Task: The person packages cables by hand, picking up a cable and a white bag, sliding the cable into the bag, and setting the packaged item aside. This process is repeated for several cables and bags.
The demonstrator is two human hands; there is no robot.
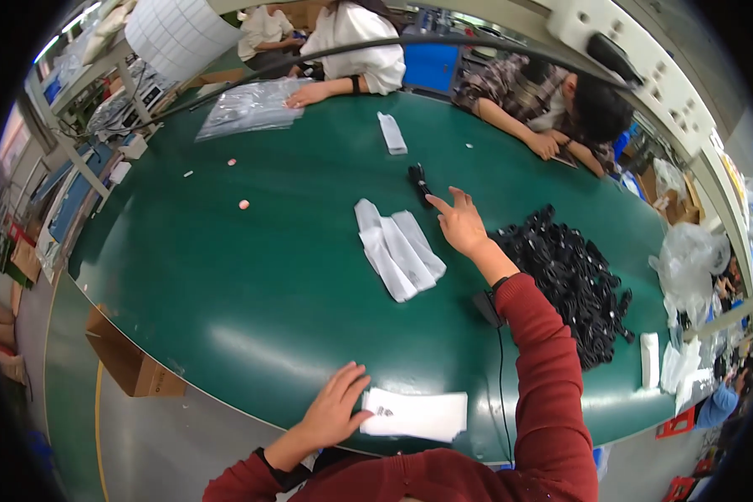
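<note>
My right hand (463, 224) stretches out over the middle of the table with its fingers apart. Its thumb is at the near end of a small black bundled cable (419, 178), touching or just beside it. To its right lies a large heap of black bundled cables (569, 289). Close to the near edge, my left hand (333, 408) rests with fingers extended, its thumb at the left edge of a stack of white flat sleeves (422, 415). Several translucent white sleeves (397, 251) lie fanned left of my right forearm, and a single white sleeve (391, 134) lies farther off.
Across the table, one person's hand rests by clear plastic bags (251, 109); another person leans on the edge at the far right. Two pinkish bits (243, 204) lie at the left. A cardboard box (130, 356) stands below the left edge. Plastic bags (690, 263) crowd the right end.
</note>
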